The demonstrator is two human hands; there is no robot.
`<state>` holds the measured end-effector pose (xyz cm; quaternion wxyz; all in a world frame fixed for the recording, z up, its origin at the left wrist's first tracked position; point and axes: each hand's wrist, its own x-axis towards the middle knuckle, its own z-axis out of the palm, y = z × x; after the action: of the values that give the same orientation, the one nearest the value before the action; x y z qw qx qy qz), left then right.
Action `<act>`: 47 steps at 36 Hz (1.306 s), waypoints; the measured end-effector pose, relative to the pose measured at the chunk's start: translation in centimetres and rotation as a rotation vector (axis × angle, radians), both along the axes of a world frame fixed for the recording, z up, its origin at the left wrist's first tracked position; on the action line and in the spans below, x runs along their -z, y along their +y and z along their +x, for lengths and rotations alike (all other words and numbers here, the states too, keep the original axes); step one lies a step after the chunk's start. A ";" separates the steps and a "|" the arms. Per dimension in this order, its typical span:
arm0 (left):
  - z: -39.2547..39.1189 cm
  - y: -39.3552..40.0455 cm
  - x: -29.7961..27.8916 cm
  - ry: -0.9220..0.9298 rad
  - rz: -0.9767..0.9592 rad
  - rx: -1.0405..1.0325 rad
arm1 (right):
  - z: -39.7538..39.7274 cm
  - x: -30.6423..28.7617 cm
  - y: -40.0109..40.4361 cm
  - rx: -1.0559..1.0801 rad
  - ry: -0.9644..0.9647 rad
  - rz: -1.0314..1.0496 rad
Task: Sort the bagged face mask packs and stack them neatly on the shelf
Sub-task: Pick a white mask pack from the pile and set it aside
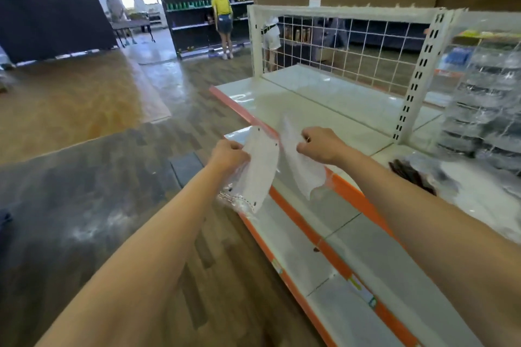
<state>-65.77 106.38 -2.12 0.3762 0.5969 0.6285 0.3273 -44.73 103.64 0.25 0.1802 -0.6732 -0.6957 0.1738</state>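
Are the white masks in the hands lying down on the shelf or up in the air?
Up in the air. The left hand and right hand each grip a bagged white mask, hanging above the shelf.

The shelf [324, 98] is a white metal unit with orange strips along its front edges. It has an upper deck and a lower deck [332, 270] stepped out in front. A white wire grid panel [332, 48] stands upright along the rear of the upper deck, next to a slotted upright post [417, 76]. At the right, a stack of bagged packs [487, 110] rests on the upper deck. Near it, loose clear bags [485, 191] and a dark item [411, 175] lie flat on the deck. The shelf stands on a wood-pattern floor [112, 177].
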 end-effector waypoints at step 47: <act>18.6 31.9 1.4 0.069 0.005 0.837 | 9.6 1.7 16.5 0.781 0.056 -0.098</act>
<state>-47.14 138.25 -3.47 0.4539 0.8125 0.3430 0.1273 -35.14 120.16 -1.47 0.2192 -0.8900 -0.3731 0.1434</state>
